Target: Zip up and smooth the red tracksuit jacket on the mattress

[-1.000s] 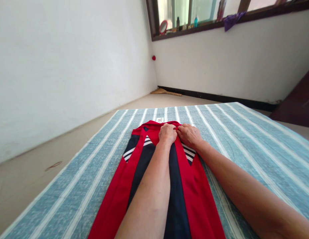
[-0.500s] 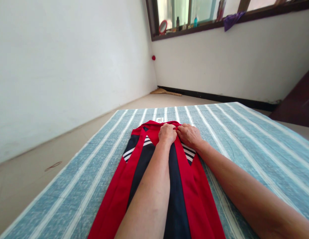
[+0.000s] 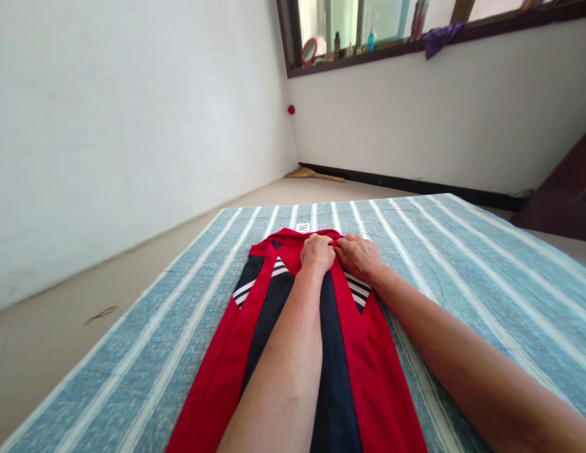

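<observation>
A red and navy garment (image 3: 255,314) with white stripes lies flat and lengthwise on a blue-and-white striped bedsheet (image 3: 462,264). Its far end carries a small white label (image 3: 303,227). My left hand (image 3: 317,253) and my right hand (image 3: 359,255) sit side by side at that far end, fingers curled down and gripping the red edge of the fabric. Both forearms stretch out over the garment and cover its middle.
White walls stand to the left and ahead, with bare floor (image 3: 61,327) between the left wall and the sheet. A window ledge (image 3: 368,53) high up holds bottles, a small red mirror and a purple cloth. A broom (image 3: 316,175) lies by the far wall. Dark furniture (image 3: 566,189) stands at right.
</observation>
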Demonstrator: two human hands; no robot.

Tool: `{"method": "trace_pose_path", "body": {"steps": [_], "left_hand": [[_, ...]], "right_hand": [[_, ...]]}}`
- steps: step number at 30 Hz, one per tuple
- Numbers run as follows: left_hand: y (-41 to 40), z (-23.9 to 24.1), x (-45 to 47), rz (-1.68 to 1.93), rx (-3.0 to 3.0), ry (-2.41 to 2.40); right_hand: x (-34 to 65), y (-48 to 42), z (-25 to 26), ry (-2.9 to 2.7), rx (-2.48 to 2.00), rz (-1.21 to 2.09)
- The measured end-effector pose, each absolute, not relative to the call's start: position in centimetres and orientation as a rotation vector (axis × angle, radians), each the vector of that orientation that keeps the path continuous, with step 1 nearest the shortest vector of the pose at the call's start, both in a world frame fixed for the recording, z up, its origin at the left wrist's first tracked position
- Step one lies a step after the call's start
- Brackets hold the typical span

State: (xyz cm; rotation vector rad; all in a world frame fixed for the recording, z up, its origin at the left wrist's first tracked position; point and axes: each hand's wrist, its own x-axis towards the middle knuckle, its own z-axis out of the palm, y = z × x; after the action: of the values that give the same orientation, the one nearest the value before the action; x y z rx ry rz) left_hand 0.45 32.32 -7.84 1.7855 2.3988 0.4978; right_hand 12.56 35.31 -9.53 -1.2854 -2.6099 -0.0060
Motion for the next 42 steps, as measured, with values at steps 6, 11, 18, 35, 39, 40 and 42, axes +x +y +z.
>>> {"method": "trace_pose_path", "body": {"steps": [6, 11, 18, 35, 39, 40, 42], "left_hand": [[32.32, -7.82, 0.44, 0.500, 1.779, 2.402], [32.38, -7.84, 0.41, 0.494, 1.781, 2.402], [32.30, -7.72, 0.50, 0.487, 1.792, 2.406], [32.22, -7.81, 0.52, 0.485, 1.807, 2.418], [32.25, -7.84, 0.45, 0.484, 1.812, 2.414], [32.24, -7.84, 0.43, 0.484, 1.811, 2.414], [32.23, -7.82, 0.41, 0.482, 1.810, 2.415]], "right_hand": [[12.51, 35.26, -9.47, -2.611, -1.302, 0.001], [12.57, 35.20, -9.42, -2.610, -1.298, 0.000], [12.53, 35.29, -9.60, -2.603, -1.284, -0.014], [12.51, 35.26, -9.69, -2.594, -1.295, -0.033], [12.56, 35.26, -9.59, -2.603, -1.293, -0.021], [12.57, 35.27, -9.57, -2.603, -1.291, -0.019], [12.59, 35.29, -9.57, -2.603, -1.288, -0.019]]}}
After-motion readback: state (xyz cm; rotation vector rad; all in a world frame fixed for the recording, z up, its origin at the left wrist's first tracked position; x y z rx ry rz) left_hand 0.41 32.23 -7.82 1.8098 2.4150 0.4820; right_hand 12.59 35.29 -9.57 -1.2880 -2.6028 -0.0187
